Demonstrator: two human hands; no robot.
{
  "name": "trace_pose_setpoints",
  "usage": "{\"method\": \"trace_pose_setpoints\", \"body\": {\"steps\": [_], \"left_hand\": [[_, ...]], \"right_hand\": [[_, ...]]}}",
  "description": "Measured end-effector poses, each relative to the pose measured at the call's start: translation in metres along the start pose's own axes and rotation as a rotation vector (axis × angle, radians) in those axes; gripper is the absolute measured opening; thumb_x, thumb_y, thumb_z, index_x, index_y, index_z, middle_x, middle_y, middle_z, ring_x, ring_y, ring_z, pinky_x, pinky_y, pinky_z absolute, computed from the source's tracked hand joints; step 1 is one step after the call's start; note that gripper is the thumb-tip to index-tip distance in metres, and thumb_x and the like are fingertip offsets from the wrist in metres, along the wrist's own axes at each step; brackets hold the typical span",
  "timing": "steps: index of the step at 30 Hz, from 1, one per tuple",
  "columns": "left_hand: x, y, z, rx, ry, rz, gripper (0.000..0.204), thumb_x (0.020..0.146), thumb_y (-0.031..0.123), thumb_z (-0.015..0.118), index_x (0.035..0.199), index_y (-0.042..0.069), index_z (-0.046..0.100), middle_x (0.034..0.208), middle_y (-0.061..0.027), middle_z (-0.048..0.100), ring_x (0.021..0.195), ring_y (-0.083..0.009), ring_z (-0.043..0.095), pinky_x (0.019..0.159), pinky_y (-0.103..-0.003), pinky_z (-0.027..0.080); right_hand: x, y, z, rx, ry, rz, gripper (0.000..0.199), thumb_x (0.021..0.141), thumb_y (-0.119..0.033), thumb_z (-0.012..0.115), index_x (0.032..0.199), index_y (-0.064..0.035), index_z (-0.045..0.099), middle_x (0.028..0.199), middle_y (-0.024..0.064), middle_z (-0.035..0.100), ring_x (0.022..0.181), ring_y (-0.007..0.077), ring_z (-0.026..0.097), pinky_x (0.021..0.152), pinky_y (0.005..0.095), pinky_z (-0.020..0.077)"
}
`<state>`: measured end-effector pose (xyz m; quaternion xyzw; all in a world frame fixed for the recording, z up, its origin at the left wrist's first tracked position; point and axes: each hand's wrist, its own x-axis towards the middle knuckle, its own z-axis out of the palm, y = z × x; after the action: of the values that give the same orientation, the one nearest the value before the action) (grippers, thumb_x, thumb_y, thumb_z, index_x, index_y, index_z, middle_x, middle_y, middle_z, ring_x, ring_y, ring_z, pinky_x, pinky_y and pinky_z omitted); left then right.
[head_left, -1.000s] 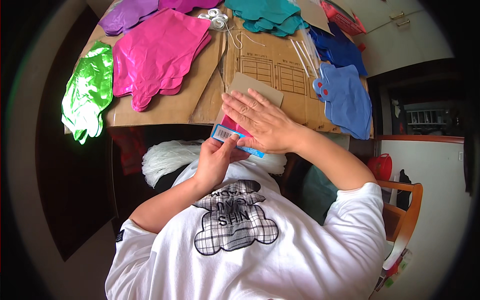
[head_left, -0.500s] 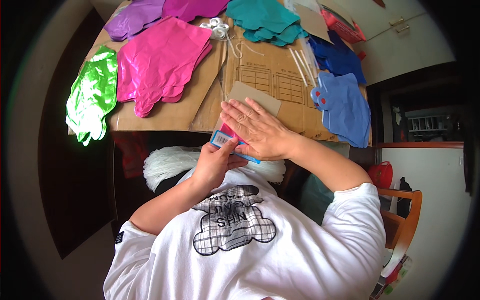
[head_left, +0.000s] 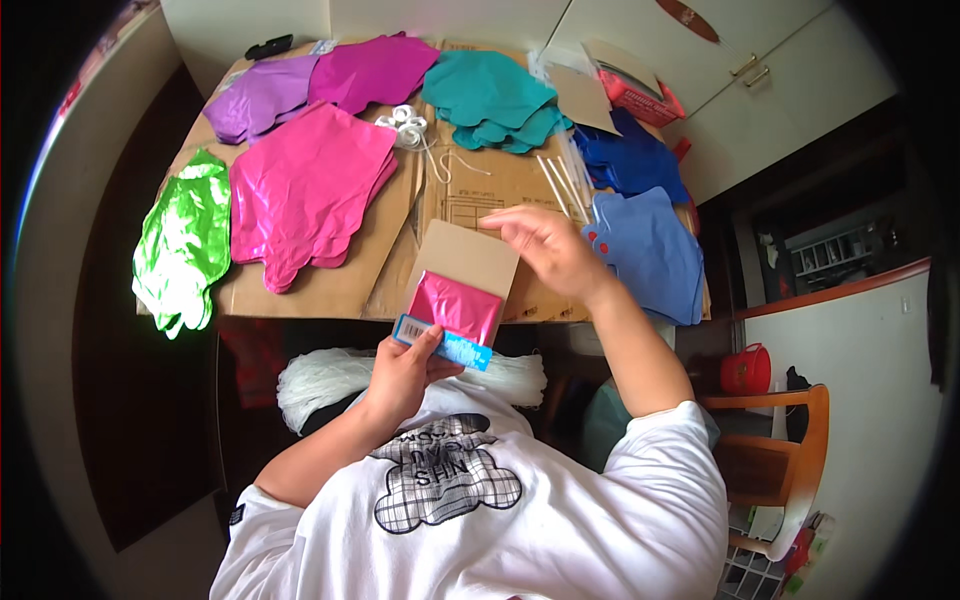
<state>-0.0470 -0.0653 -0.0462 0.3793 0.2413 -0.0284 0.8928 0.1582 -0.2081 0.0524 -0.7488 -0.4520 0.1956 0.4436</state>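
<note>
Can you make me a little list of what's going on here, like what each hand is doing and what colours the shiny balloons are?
left hand: holds the balloon packet by its lower edge
balloon packet: brown card back, shiny pink foil inside, blue strip at the bottom
right hand: open, raised just above the packet's top right, holding nothing
table: covered with flattened cardboard
flat foil balloons: green, pink, purple, magenta, teal, dark blue, light blue
also there: white sticks, white ribbon bundle

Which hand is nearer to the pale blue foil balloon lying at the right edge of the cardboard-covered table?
Right. The right hand hovers just left of the pale blue foil balloon; the left hand is farther, holding the pink foil packet near the person's chest.
</note>
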Motion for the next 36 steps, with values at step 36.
{"method": "trace_pose_setpoints", "body": {"steps": [36], "left_hand": [[-0.005, 0.035, 0.009, 0.003, -0.053, 0.096, 0.022, 0.098, 0.019, 0.052, 0.097, -0.001, 0.061, 0.088, -0.0135, 0.07, 0.08, -0.0256, 0.071, 0.075, -0.041, 0.059]], "right_hand": [[0.045, 0.072, -0.093, -0.866, 0.34, 0.665, 0.024, 0.078, -0.027, 0.067, 0.084, -0.004, 0.07, 0.084, 0.0192, 0.069, 0.084, 0.0356, 0.067, 0.078, 0.0432, 0.0534]]}}
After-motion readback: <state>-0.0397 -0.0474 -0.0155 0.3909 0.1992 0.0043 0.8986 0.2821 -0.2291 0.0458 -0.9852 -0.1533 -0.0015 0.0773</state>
